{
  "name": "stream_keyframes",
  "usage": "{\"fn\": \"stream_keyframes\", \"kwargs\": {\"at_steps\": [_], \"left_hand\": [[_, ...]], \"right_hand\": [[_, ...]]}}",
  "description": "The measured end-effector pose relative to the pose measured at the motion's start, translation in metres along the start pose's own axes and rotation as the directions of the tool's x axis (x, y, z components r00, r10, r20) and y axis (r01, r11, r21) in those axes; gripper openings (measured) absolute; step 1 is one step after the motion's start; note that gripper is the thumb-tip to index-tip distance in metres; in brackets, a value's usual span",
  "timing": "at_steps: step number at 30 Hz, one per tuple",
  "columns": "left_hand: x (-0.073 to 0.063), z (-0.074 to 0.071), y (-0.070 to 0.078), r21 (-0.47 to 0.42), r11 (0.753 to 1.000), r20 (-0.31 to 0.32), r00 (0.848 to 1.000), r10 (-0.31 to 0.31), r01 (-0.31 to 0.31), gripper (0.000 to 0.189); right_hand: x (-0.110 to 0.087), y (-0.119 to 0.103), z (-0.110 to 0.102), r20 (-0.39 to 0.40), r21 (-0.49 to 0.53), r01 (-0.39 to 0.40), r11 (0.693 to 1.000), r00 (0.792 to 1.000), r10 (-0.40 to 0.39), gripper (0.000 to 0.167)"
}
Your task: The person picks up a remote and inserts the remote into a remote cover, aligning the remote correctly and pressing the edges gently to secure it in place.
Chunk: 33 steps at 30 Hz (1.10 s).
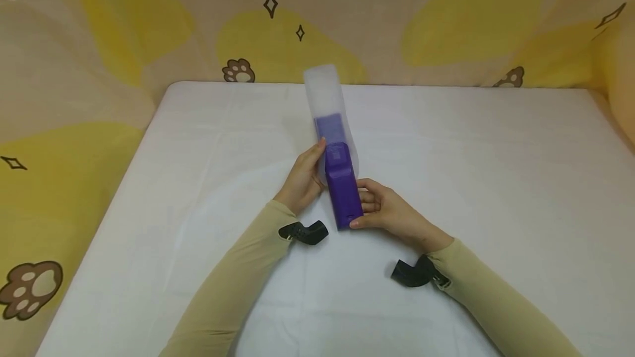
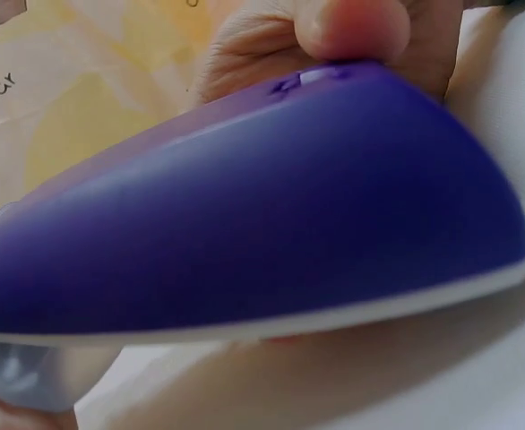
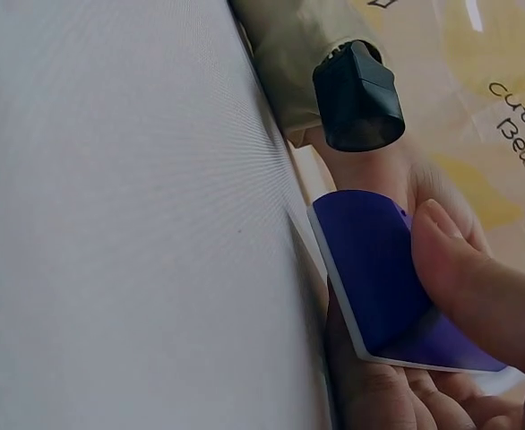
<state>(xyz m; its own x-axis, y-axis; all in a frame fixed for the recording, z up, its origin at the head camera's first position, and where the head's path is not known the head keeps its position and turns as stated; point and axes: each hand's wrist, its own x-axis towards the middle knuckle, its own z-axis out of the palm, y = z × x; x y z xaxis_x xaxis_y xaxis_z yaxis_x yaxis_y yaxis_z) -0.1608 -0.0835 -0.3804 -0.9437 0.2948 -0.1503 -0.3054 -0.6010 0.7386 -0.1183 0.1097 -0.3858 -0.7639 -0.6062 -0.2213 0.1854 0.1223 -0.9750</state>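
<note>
A purple remote control (image 1: pixel 345 194) with a pale underside lies back up between the hands, its far part inside a frosted clear plastic sleeve (image 1: pixel 322 90). The left hand (image 1: pixel 301 180) grips the sleeve from the left, thumb along its edge near the sleeve's mouth. At the near end, the right hand (image 1: pixel 389 211) pinches the remote, thumb on top by a small latch mark and fingers along the right side. In the left wrist view the remote's purple back (image 2: pixel 289 215) fills the middle. The right thumb (image 3: pixel 477 278) presses the purple shell in the right wrist view.
A white-covered table (image 1: pixel 471 153) lies under both hands. Behind it hangs a beige and yellow cloth (image 1: pixel 372 10) with paw prints. Each wrist carries a black camera (image 1: pixel 305 232) over a tan sleeve (image 1: pixel 233 274). The bag-like sleeve's far end overlaps the table's back edge in the head view.
</note>
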Motion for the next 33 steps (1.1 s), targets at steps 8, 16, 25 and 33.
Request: {"fn": "stream_keyframes", "kwargs": {"at_steps": [8,16,25,33], "left_hand": [[0.0000,0.0014,-0.0007,-0.015,1.000,-0.013,1.000,0.006,-0.006,0.048],[0.0003,0.0011,-0.0032,0.007,1.000,0.015,1.000,-0.010,0.010,0.045],[-0.0013,0.0015,-0.0025,0.013,1.000,0.031,0.999,-0.016,0.016,0.046],[-0.0006,0.0015,-0.0037,0.023,1.000,0.022,1.000,-0.017,0.016,0.044]], "right_hand": [[-0.0009,-0.0002,0.0027,-0.041,0.022,0.018,1.000,0.999,-0.017,0.068],[-0.0009,-0.0005,0.0042,-0.079,0.086,-0.004,0.996,0.997,0.011,0.064],[-0.0009,-0.0005,0.0048,-0.103,0.116,-0.016,0.993,0.994,0.028,0.059],[-0.0009,-0.0012,0.0057,-0.120,0.188,-0.012,0.982,0.992,0.035,0.057]]}}
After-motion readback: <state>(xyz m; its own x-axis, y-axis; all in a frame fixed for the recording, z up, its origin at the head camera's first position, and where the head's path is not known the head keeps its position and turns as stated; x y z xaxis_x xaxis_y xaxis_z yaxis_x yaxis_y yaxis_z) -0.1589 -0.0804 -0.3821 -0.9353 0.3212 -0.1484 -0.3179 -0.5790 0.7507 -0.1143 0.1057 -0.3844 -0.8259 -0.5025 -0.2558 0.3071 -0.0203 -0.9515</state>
